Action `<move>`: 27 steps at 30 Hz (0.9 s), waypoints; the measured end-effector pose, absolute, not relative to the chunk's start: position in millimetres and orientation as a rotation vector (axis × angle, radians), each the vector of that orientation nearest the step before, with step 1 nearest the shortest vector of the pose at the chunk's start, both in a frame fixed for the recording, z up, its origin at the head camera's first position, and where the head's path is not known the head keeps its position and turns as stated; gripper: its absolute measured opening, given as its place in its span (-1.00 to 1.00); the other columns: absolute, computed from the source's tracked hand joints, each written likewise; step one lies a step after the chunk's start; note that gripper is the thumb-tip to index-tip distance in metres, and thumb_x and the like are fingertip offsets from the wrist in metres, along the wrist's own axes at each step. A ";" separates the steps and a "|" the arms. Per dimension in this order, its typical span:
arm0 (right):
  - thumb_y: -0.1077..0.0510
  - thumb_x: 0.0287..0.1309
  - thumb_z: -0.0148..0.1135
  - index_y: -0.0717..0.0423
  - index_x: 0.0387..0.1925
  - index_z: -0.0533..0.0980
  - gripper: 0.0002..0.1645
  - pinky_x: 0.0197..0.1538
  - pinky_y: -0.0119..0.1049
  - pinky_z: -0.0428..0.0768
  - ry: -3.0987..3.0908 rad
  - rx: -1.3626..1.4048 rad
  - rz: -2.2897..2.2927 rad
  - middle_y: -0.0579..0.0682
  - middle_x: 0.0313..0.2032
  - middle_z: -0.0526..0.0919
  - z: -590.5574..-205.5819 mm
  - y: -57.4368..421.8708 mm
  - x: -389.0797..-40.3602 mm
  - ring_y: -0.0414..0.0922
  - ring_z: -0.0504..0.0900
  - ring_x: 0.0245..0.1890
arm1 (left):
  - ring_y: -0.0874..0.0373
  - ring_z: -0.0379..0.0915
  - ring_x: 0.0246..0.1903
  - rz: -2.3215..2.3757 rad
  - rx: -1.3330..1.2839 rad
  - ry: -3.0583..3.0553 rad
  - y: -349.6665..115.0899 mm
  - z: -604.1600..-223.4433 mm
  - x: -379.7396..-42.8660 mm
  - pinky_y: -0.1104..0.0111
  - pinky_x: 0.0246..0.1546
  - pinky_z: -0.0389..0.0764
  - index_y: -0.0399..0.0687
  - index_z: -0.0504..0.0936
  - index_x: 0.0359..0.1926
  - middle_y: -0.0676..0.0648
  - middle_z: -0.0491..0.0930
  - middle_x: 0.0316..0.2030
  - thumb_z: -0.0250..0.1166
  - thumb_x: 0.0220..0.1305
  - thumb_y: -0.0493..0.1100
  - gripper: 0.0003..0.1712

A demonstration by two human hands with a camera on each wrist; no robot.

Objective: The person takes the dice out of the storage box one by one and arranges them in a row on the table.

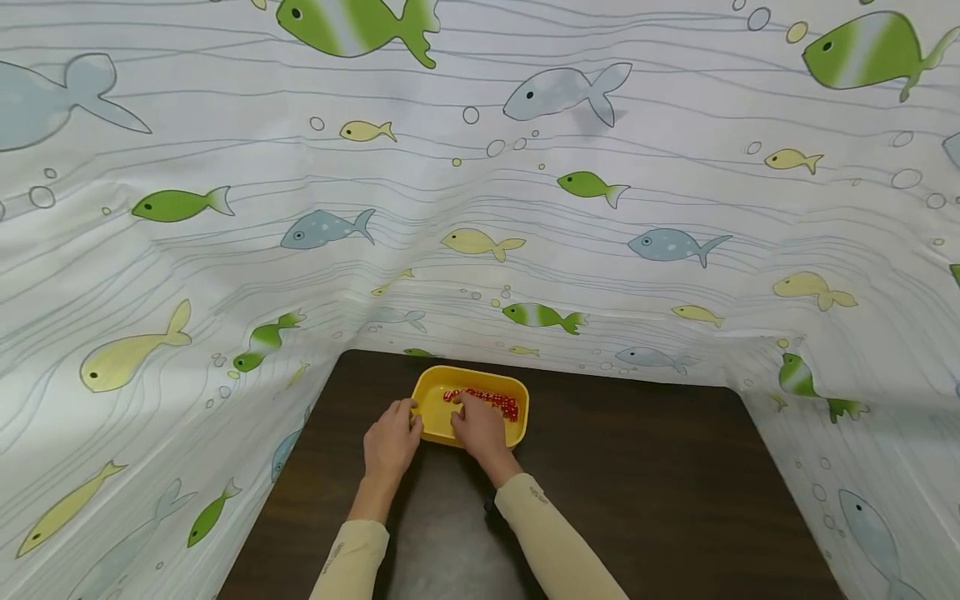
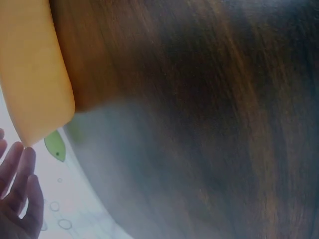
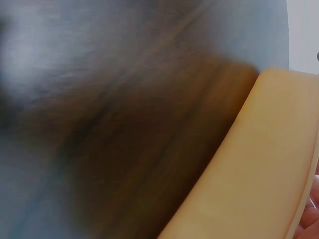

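A shallow yellow tray (image 1: pixel 433 429) sits on the dark table, with several small red dice (image 1: pixel 487 396) bunched along its far and right sides. At the tray's left rim, my left hand (image 1: pixel 392 437) grips the edge. The left wrist view shows its fingers (image 2: pixel 22 174) at a corner of the tray's outer wall. My right hand (image 1: pixel 480 423) reaches over the near rim into the tray, index finger beside the leftmost dice and thumb apart from it. In the right wrist view, the tray wall (image 3: pixel 249 164) hides most of that hand.
The dark wood-grain table (image 1: pixel 637 483) extends to both sides and toward me. A white fish-print sheet (image 1: pixel 465 192) rises behind it and along the left and right. A greyish sheen (image 1: pixel 450 517) lies on the table between my forearms.
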State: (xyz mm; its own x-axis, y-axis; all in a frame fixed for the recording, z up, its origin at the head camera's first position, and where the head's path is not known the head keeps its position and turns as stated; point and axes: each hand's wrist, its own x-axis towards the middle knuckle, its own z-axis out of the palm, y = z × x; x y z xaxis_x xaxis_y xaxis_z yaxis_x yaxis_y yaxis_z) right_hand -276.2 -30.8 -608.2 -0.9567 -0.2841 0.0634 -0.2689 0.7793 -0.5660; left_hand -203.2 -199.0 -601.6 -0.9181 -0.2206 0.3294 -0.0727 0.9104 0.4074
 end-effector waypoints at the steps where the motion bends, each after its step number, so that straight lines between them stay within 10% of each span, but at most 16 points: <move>1: -0.01 0.41 0.37 -0.01 0.19 0.69 -0.61 -0.27 -0.28 0.53 2.936 -0.447 -0.921 -0.17 -0.41 0.64 -608.2 -32.5 -278.2 -0.19 0.49 -0.49 | -0.16 0.67 -0.36 -0.560 0.215 -2.703 -198.2 -602.6 -204.4 -0.07 -0.28 0.70 -0.06 0.69 0.12 -0.14 0.75 0.02 0.36 0.47 -0.09 -0.71; 14: 0.00 0.44 0.36 0.00 0.26 0.65 -0.56 0.25 0.01 0.66 2.894 -0.434 -0.797 -0.02 0.13 0.79 -608.2 -46.8 -301.1 -0.06 0.70 -0.11 | -0.12 0.71 -0.29 -0.603 0.294 -2.739 -200.1 -610.5 -211.6 -0.06 -0.23 0.71 -0.01 0.69 0.16 -0.13 0.66 0.09 0.40 0.46 -0.05 -0.66; 27: 0.02 0.45 0.33 0.06 0.29 0.60 -0.53 0.25 0.03 0.67 2.891 -0.429 -0.721 0.05 0.13 0.77 -616.2 -65.5 -314.6 -0.01 0.70 -0.06 | -0.17 0.73 -0.12 -0.774 0.530 -2.787 -200.7 -606.4 -216.9 -0.16 -0.07 0.68 -0.02 0.60 0.30 -0.15 0.68 0.18 0.30 0.49 -0.03 -0.56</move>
State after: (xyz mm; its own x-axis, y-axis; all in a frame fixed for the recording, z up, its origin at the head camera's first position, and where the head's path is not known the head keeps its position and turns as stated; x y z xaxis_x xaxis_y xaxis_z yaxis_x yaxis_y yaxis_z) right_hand -314.6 -65.5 -616.2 -0.9510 -0.3040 -0.0571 -0.2415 0.8452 -0.4768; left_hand -216.9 -200.7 -606.4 -0.9157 -0.3904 0.0951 -0.2855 0.7985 0.5299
